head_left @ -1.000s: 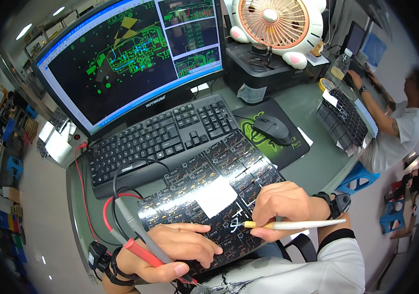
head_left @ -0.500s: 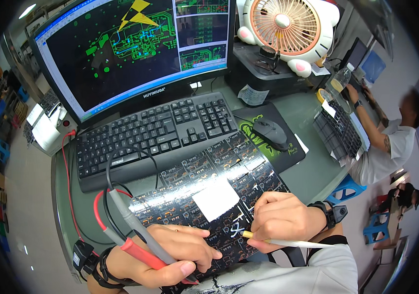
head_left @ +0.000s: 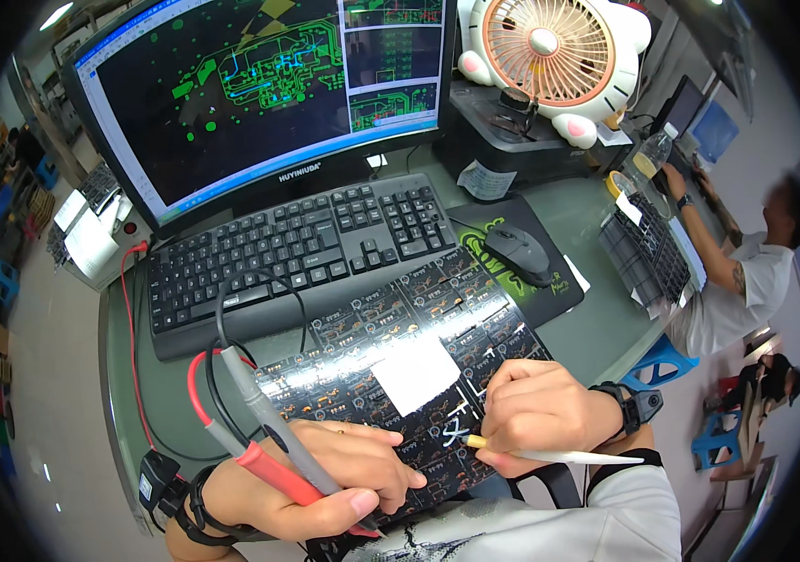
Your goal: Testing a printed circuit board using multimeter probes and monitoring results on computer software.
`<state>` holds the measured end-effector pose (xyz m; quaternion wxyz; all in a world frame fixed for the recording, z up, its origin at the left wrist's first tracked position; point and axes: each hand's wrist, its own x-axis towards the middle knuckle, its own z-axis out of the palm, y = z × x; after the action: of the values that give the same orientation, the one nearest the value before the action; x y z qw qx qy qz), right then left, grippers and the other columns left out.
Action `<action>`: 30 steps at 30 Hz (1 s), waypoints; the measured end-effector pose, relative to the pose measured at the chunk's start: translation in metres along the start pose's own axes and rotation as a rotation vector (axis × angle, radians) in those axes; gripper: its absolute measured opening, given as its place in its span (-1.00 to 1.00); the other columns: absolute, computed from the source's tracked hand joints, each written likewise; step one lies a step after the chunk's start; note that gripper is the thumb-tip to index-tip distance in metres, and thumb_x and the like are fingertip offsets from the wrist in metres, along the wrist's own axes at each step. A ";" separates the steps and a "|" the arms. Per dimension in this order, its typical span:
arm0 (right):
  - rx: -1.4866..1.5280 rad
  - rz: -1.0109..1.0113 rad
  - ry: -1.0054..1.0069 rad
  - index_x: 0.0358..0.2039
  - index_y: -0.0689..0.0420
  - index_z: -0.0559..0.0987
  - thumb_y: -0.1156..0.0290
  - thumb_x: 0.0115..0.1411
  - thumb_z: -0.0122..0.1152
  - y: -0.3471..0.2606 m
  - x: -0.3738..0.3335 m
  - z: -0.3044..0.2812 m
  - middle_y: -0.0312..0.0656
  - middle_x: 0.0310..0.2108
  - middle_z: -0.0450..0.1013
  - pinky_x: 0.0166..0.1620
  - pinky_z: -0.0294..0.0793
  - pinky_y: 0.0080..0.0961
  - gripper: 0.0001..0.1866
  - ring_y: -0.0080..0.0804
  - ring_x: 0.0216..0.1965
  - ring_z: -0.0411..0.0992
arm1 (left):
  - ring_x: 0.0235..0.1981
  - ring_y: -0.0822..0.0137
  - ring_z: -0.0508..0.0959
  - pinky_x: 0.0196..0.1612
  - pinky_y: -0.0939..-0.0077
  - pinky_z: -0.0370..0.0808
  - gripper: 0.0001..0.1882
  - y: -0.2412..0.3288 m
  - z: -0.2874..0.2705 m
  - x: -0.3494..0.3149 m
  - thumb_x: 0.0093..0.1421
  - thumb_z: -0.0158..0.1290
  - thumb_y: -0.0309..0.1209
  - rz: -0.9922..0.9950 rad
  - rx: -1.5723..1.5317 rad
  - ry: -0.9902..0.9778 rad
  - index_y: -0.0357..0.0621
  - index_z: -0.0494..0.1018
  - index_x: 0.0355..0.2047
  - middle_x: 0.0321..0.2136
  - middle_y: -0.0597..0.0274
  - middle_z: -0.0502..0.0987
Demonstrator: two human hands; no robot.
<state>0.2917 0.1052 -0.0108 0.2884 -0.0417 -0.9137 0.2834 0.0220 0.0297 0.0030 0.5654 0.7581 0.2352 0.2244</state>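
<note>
A dark circuit board panel point(head_left: 362, 318) covered in repeated copper patterns lies tilted between the keyboard and my lap. A blank white paper rectangle point(head_left: 416, 376) sits on it. My left hand point(head_left: 348, 468) rests on the panel's near left part, closed around a red test probe point(head_left: 280, 473) and a grey test probe point(head_left: 273, 421); their tips are partly hidden. On the panel's right side, my right hand point(head_left: 540, 412) grips a slim white pen point(head_left: 587, 457) with a yellow section, its white end pointing right. White hand-drawn marks point(head_left: 454, 432) show beside the yellow section.
A black keyboard point(head_left: 297, 245) and monitor point(head_left: 259, 103) stand beyond the panel, with a mouse point(head_left: 517, 255) on a mat at right. Probe leads point(head_left: 196, 384) loop at left. Behind are a fan point(head_left: 542, 56) and bottle point(head_left: 653, 150). Another person point(head_left: 746, 272) sits at far right.
My right hand and the pen have shifted very slightly, the pen's white end tilting up a little. The yellow shape on the monitor has dimmed. The left hand still holds both probes.
</note>
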 end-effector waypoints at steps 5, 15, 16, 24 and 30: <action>0.088 0.036 -0.021 -0.56 0.15 0.44 0.57 0.02 0.33 0.001 0.002 -0.001 -0.30 -0.56 0.46 -0.37 0.46 -0.48 -0.81 -0.43 -0.56 0.45 | -0.02 0.09 0.55 0.20 0.15 0.24 -0.57 -0.001 -0.003 0.001 0.23 -0.35 -0.25 0.008 0.003 -0.015 -0.27 0.48 -0.36 -0.31 0.11 0.57; 0.074 0.000 -0.080 -0.49 0.11 0.45 0.53 0.02 0.36 0.002 0.002 -0.007 -0.33 -0.56 0.48 -0.35 0.44 -0.50 -0.80 -0.45 -0.57 0.44 | -0.02 0.09 0.55 0.20 0.16 0.24 -0.57 0.001 -0.003 0.001 0.22 -0.35 -0.25 0.000 0.014 -0.013 -0.27 0.49 -0.38 -0.31 0.10 0.57; 0.132 0.003 -0.102 -0.48 0.11 0.46 0.53 0.02 0.37 0.003 0.003 -0.009 -0.33 -0.57 0.48 -0.35 0.44 -0.49 -0.81 -0.46 -0.58 0.45 | -0.02 0.09 0.55 0.20 0.16 0.24 -0.57 0.001 -0.003 0.001 0.22 -0.35 -0.25 -0.002 0.018 -0.015 -0.27 0.49 -0.38 -0.31 0.10 0.57; -0.344 0.461 0.318 -0.26 0.20 0.53 0.26 0.20 0.20 0.065 0.010 -0.039 -0.07 -0.52 0.52 -0.45 0.43 -0.44 -0.75 -0.25 -0.58 0.50 | -0.02 0.17 0.54 0.23 0.14 0.22 -0.70 0.000 -0.001 -0.001 0.27 -0.28 -0.32 0.101 -0.003 -0.001 -0.21 0.42 -0.34 -0.35 0.20 0.51; 0.129 0.719 0.148 -0.16 0.29 0.51 0.22 0.09 0.36 0.089 0.020 -0.035 -0.25 -0.61 0.48 -0.48 0.37 -0.56 -0.56 -0.57 -0.56 0.44 | -0.04 0.02 0.55 0.23 0.12 0.20 -0.48 0.003 0.003 0.001 0.21 -0.37 -0.21 0.011 -0.034 0.043 -0.34 0.53 -0.40 -0.32 0.01 0.58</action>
<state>0.2868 0.2018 -0.0259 0.2376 -0.3619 -0.7978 0.4196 0.0248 0.0275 0.0054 0.5718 0.7446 0.2394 0.2478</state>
